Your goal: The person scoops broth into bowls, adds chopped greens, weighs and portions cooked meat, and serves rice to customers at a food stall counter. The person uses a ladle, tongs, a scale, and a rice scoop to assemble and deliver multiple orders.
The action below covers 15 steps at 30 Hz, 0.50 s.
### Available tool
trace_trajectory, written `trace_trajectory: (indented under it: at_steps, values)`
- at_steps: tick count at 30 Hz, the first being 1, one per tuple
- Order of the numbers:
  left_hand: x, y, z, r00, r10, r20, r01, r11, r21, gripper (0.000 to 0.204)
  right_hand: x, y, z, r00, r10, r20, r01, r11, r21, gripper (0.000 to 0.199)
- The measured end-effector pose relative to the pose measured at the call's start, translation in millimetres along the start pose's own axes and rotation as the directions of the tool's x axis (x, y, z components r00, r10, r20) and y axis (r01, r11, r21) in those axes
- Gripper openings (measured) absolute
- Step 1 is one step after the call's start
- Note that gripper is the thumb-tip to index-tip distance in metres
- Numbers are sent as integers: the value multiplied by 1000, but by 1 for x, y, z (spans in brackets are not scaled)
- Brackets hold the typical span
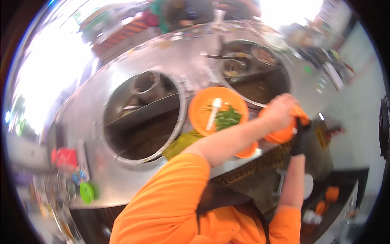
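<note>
Orange sleeves lead to the left hand (279, 110) and gloved right hand (300, 140), both clasped round an orange bowl (284, 132) (light, stiff, probably slippery plastic) beside the counter's (122, 77) edge, best gripped at its rim.

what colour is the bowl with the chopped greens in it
Orange bowl, clearest in the head view.

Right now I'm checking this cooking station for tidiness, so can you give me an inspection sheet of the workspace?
Surface: steel counter with two round cooking wells.
Job's things: orange bowl held by both hands; orange plate with chopped greens and a white spoon.
Clutter: green lid and red container at left edge.
Hands: left hand bare, on the bowl; right hand in black glove, gripping it.
Cables: nothing seen.
Surroundings: people beyond the counter, blurred.
</note>
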State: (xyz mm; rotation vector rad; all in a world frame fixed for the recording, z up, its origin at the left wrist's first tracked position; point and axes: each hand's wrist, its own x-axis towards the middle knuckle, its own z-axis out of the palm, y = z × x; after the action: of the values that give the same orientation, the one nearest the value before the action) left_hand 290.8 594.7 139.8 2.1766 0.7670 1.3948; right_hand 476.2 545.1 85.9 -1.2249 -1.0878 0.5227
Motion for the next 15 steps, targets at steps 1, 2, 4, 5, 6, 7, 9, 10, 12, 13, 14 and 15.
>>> trace_trajectory:
  at_steps: [1, 2, 4, 5, 6, 7, 9, 10, 12, 13, 14, 15]
  values:
    - [-1, 3, -1, 1000, 9, -14, -9, 1000, 13, 46, -1, -3, 1, 996, 84, -36, -84, 996, 19, 27]
    - [-3, 5, -4, 1000, 3, -26, -1, 999, 52, 47, -1, -10, -1, 992, 109, 57, -112, 993, 40, 27]
    - [-6, 8, -15, 985, 97, -142, -99, 995, -5, 50, 0, -18, -1, 999, 16, 43, -11, 995, -97, 26]
    - [-6, 8, -25, 961, 215, -174, -210, 977, 46, 51, 5, -24, 1, 999, 34, 24, -28, 974, -225, 22]
    - [-7, 10, -36, 924, 322, -206, -305, 946, 109, 53, 5, -31, 2, 997, -43, 57, 58, 952, -302, 19]
    - [-6, 12, -49, 886, 428, -179, -400, 900, 171, 51, 4, -39, 4, 994, 27, 105, -6, 980, -201, 21]
    - [-8, 20, -86, 750, 643, -156, -574, 750, 328, 41, 1, -62, 15, 892, -334, 305, 449, 740, -501, 27]
    - [-13, 25, -109, 728, 672, -138, -586, 713, 385, 38, 0, -76, 25, 755, -478, 449, 655, 514, -554, 29]
    - [-28, 42, -162, 628, 762, -157, -611, 608, 507, 32, -12, -107, 57, 665, -510, 546, 745, 400, -533, 29]
    - [-41, 52, -191, 676, 722, -145, -566, 636, 525, 30, -24, -118, 84, 635, -610, 474, 767, 426, -480, 29]
    - [-61, 61, -224, 739, 656, -154, -478, 671, 567, 31, -39, -130, 109, 695, -549, 465, 718, 564, -407, 29]
    - [-84, 70, -256, 798, 578, -170, -384, 705, 597, 33, -58, -141, 135, 733, -493, 469, 663, 672, -330, 29]
